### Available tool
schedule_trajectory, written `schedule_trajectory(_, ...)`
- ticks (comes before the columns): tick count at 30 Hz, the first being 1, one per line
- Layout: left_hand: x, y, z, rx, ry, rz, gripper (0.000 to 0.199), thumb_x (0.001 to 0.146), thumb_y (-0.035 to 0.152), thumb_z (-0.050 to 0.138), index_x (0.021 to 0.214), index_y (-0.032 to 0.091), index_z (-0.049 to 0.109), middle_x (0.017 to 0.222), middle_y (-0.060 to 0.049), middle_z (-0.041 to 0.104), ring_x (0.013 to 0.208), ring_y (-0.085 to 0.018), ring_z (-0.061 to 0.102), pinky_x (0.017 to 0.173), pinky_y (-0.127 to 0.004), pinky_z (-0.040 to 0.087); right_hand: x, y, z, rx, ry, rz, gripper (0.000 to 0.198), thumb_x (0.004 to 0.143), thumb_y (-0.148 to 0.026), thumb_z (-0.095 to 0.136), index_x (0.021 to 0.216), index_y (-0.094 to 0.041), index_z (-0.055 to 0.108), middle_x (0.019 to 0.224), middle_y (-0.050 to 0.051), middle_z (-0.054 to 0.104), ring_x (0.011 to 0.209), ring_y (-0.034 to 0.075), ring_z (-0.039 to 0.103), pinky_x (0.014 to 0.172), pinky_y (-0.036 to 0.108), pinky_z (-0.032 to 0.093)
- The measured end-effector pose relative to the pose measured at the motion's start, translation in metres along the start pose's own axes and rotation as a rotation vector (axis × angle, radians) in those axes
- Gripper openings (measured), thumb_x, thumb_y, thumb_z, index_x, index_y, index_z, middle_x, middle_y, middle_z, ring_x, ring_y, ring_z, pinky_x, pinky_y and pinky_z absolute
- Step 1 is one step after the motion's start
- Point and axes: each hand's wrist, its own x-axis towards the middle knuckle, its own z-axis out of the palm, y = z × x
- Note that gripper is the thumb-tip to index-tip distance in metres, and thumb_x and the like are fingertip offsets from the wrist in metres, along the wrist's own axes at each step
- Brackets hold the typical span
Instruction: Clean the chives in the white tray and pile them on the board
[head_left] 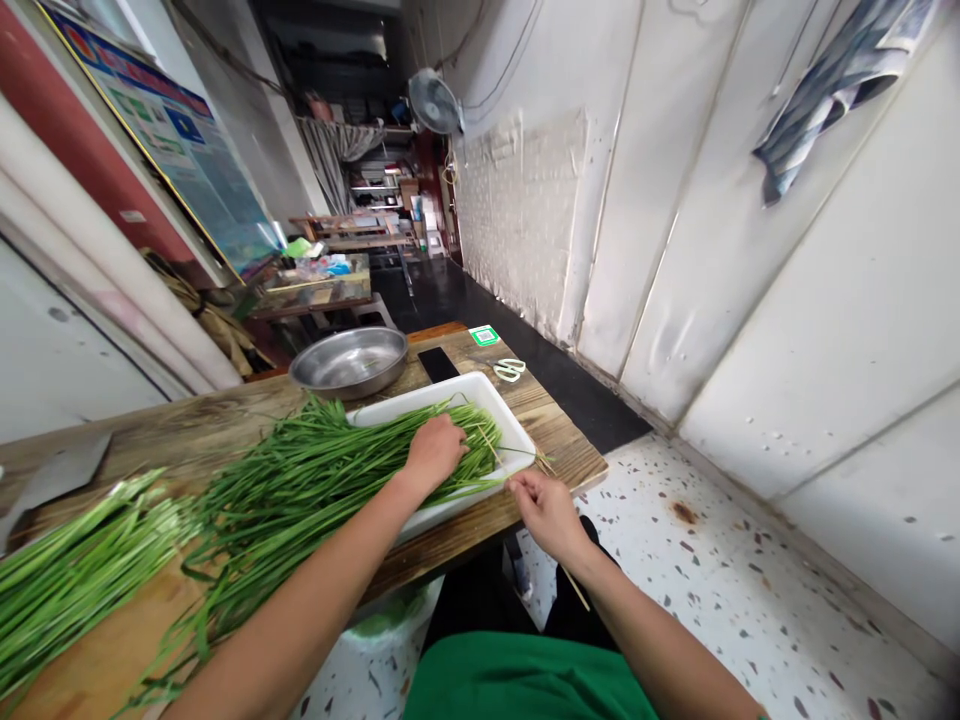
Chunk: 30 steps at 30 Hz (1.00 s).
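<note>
A large heap of garlic chives (pixel 300 470) lies partly in a white plastic tray (pixel 517 440), its long leaves spilling over the left end. My left hand (pixel 437 450) rests on the stalks near the tray's right end, with its fingers curled into them. At the near right corner of the tray, my right hand (pixel 546 508) pinches the end of a thin green chive stalk that reaches back into the heap. A straw-coloured strand (pixel 574 588) sticks out below this hand. Another dry strand (pixel 491 445) lies across the stalk ends.
On the wooden table (pixel 555 430) are a steel bowl (pixel 351 362), a black phone-like slab (pixel 438 366), scissors (pixel 510 370) with pale handles and a green code card (pixel 484 336). Left stand a cleaver (pixel 64 470) and more chives (pixel 82 560) on a cutting board (pixel 112 640).
</note>
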Motion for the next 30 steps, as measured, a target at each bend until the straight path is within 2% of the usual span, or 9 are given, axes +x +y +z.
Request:
schedule_trajectory(2, 0.003, 0.002, -0.005, -0.123, 0.064, -0.011, 0.015, 0.069, 0.026, 0.054, 0.068, 0.017, 0.066, 0.078, -0.008, 0.060, 0.079, -0.020, 0.053, 0.072, -0.030, 0.036, 0.001, -0.001, -0.001, -0.009, -0.004, -0.006, 0.023, 0.082, -0.026, 0.039, 0.067, -0.017, 0.054, 0.051, -0.004, 0.043, 0.048, 0.010, 0.040, 0.048, 0.019, 0.029)
schedule_trajectory(4, 0.007, 0.003, -0.012, -0.355, 0.064, -0.088, 0.014, 0.068, 0.027, 0.055, 0.071, 0.018, 0.065, 0.077, -0.005, 0.062, 0.075, -0.017, 0.054, 0.069, -0.028, 0.037, 0.002, -0.001, -0.001, -0.014, -0.006, -0.014, 0.022, 0.081, -0.025, 0.039, 0.066, -0.017, 0.054, 0.051, -0.004, 0.043, 0.048, 0.009, 0.041, 0.048, 0.019, 0.029)
schedule_trajectory(8, 0.013, 0.004, -0.022, -0.916, -0.197, -0.312, 0.023, 0.066, 0.032, 0.057, 0.078, 0.014, 0.061, 0.066, -0.003, 0.062, 0.055, -0.012, 0.054, 0.049, -0.022, 0.035, 0.004, -0.003, 0.000, -0.013, 0.020, -0.032, 0.022, 0.081, -0.025, 0.039, 0.067, -0.017, 0.055, 0.051, -0.004, 0.044, 0.047, 0.009, 0.041, 0.048, 0.019, 0.031)
schedule_trajectory(11, 0.013, 0.001, -0.022, -1.152, -0.309, -0.398, 0.024, 0.063, 0.032, 0.061, 0.074, 0.010, 0.061, 0.068, -0.005, 0.062, 0.049, -0.008, 0.048, 0.044, -0.020, 0.031, 0.004, -0.004, 0.000, -0.017, 0.033, -0.038, 0.022, 0.081, -0.025, 0.039, 0.068, -0.017, 0.055, 0.051, -0.003, 0.046, 0.047, 0.010, 0.042, 0.049, 0.019, 0.032)
schedule_trajectory(14, 0.012, -0.006, -0.018, -1.345, -0.387, -0.458, 0.025, 0.061, 0.029, 0.064, 0.075, 0.009, 0.062, 0.076, -0.008, 0.062, 0.052, -0.006, 0.046, 0.045, -0.019, 0.032, 0.003, -0.005, 0.000, -0.027, 0.023, -0.047, 0.024, 0.082, -0.024, 0.039, 0.067, -0.018, 0.056, 0.053, -0.003, 0.048, 0.048, 0.010, 0.044, 0.050, 0.019, 0.033)
schedule_trajectory(19, 0.011, -0.016, -0.017, -1.428, -0.410, -0.455, 0.029, 0.062, 0.029, 0.066, 0.082, 0.009, 0.062, 0.080, -0.008, 0.061, 0.051, -0.005, 0.044, 0.044, -0.018, 0.031, 0.001, -0.008, -0.002, -0.049, 0.012, -0.064, 0.026, 0.083, -0.024, 0.038, 0.066, -0.018, 0.056, 0.055, -0.002, 0.051, 0.050, 0.011, 0.046, 0.052, 0.020, 0.034)
schedule_trajectory(25, 0.011, -0.015, -0.018, -1.441, -0.392, -0.411, 0.030, 0.061, 0.031, 0.067, 0.079, 0.009, 0.062, 0.075, -0.005, 0.059, 0.046, -0.003, 0.040, 0.042, -0.017, 0.028, 0.001, -0.009, -0.002, -0.043, 0.001, -0.060, 0.026, 0.083, -0.024, 0.037, 0.068, -0.017, 0.056, 0.059, -0.001, 0.052, 0.053, 0.011, 0.047, 0.053, 0.020, 0.035)
schedule_trajectory(30, 0.011, -0.014, -0.019, -1.469, -0.396, -0.439, 0.027, 0.060, 0.029, 0.068, 0.077, 0.008, 0.062, 0.071, -0.004, 0.058, 0.044, -0.002, 0.037, 0.041, -0.017, 0.026, 0.001, -0.008, -0.001, -0.043, -0.007, -0.064, 0.028, 0.083, -0.026, 0.037, 0.063, -0.018, 0.055, 0.058, -0.001, 0.052, 0.053, 0.011, 0.048, 0.053, 0.020, 0.035)
